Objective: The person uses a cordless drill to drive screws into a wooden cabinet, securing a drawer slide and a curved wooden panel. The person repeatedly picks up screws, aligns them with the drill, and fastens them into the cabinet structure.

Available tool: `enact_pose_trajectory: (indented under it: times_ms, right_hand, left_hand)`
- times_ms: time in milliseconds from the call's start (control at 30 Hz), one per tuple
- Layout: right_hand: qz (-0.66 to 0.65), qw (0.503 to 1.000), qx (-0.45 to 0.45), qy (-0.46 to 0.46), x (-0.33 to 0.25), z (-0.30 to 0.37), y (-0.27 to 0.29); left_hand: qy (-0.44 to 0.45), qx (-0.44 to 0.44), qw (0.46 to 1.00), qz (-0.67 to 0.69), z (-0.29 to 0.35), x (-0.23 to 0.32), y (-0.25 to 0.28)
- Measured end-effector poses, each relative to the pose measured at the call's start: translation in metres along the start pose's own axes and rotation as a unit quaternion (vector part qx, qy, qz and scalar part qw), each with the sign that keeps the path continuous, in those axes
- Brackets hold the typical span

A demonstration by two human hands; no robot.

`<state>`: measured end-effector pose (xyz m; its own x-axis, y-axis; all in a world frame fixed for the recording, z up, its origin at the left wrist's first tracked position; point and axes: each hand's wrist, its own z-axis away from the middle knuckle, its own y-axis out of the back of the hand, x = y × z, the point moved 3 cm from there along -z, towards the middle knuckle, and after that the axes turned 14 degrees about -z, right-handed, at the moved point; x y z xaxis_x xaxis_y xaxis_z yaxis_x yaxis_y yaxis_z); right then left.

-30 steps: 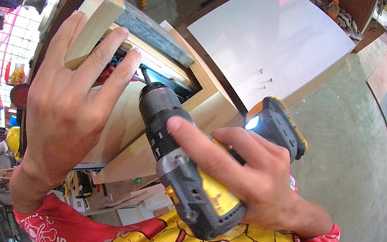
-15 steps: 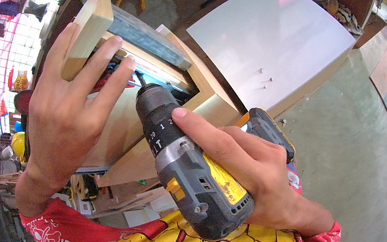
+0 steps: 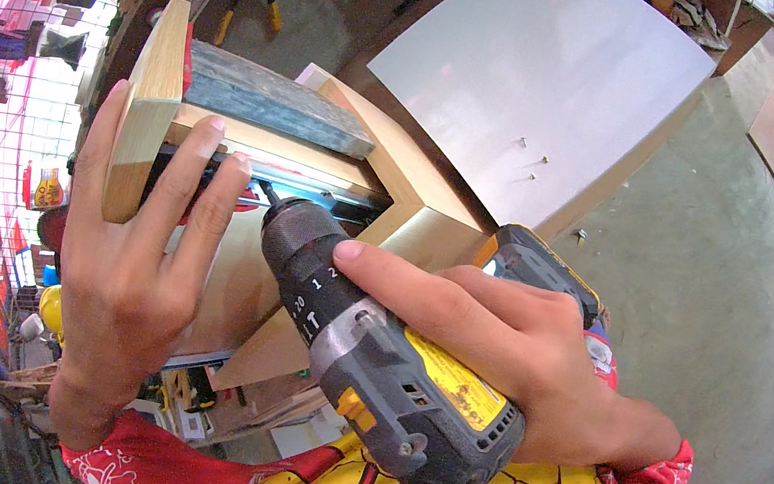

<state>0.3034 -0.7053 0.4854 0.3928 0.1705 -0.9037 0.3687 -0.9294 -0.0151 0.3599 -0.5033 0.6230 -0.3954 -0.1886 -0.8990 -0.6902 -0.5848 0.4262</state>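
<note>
A black-and-yellow cordless drill [image 3: 391, 344] is in my right hand [image 3: 532, 351], its index finger stretched along the drill's body toward the chuck. The drill's bit [image 3: 268, 191] points at a metal drawer slide [image 3: 314, 192] on the side of a wooden drawer; whether it touches a screw I cannot make out. My left hand [image 3: 134, 273] straddles the pale wooden drawer front [image 3: 149, 113], one finger on its outer side and the others on its inner side, near the slide. A grey, worn bar [image 3: 273, 97] lies along the drawer, above the slide.
A white board [image 3: 543, 84] lies beyond the wooden cabinet [image 3: 431, 219], with several small screws [image 3: 536, 164] on it. Another screw [image 3: 580, 235] is on the grey-green surface at right. Yellow-handled pliers [image 3: 263, 0] lie at the back. Wire mesh [image 3: 10, 132] runs along the left.
The drawer front and grey bar appear lower and slightly turned in view. The drill's bit has come closer to the slide, and my left hand still straddles the drawer front.
</note>
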Motion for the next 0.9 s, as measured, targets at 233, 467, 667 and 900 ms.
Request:
enact_pose_trajectory:
  times_ms: [233,467,667,900]
  right_hand:
    - [0.005,1.000,-0.019,0.009,0.003,-0.002,-0.002]
    - [-0.006,1.000,-0.012,0.006,0.005,0.002,-0.011]
    - [0.007,1.000,-0.003,0.009,0.005,0.001,-0.009]
    - [-0.003,1.000,0.000,0.004,0.007,0.003,-0.009]
  left_hand:
    - [0.036,-0.014,0.999,-0.002,-0.002,0.002,0.004]
    - [0.043,0.009,0.999,0.003,-0.002,0.002,0.003]
    - [0.040,0.013,0.999,-0.004,-0.002,0.004,0.000]
    - [0.030,0.011,0.999,-0.021,-0.004,0.006,0.002]
